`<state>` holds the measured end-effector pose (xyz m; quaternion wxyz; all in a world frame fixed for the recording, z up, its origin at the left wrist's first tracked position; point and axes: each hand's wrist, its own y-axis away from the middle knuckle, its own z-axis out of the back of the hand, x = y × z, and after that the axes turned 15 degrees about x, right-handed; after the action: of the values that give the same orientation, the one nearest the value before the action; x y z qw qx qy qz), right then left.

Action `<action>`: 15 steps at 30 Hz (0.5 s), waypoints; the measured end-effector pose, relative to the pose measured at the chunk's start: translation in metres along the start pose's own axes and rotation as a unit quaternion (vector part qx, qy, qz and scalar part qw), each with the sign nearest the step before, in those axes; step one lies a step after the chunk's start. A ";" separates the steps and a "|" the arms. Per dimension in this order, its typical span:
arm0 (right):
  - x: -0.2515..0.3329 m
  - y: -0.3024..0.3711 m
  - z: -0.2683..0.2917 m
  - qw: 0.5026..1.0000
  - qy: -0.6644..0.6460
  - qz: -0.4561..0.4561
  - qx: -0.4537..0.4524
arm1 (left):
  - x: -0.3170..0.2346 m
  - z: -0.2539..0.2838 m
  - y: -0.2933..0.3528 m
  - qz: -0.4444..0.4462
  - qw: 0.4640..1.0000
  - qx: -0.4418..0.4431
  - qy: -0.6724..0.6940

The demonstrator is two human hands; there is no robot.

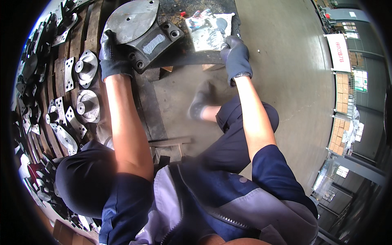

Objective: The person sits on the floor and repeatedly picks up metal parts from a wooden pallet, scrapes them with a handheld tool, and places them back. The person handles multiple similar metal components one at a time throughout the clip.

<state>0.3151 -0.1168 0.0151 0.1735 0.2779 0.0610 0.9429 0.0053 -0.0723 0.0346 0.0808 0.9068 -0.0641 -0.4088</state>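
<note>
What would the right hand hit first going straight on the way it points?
Most likely the white sheet on the dark table; the right hand is at its near right corner. Depth and contact are unclear from this single view.

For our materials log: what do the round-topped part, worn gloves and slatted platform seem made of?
Round-topped part: probably steel or iron; dull grey, faint sheen.
Worn gloves: likely matte knit fabric; snug, ribbed-looking cuffs.
Slatted platform: apparently worn wood, matte; brown boards.
</note>
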 end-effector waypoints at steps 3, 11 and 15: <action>0.009 0.009 0.009 0.999 -0.016 0.034 0.024 | 0.007 0.023 -0.003 -0.024 0.994 0.101 0.024; -0.015 0.006 0.007 0.978 -0.003 0.208 -0.016 | 0.005 0.013 -0.005 -0.003 0.992 0.121 0.037; -0.015 -0.005 -0.004 0.954 -0.236 0.163 0.091 | 0.018 0.033 -0.034 0.002 0.994 0.085 0.068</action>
<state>0.3263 -0.1180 0.0031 0.0005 0.5129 0.0579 0.8565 -0.0058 -0.0452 -0.0068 0.0082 0.9358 -0.0945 -0.3394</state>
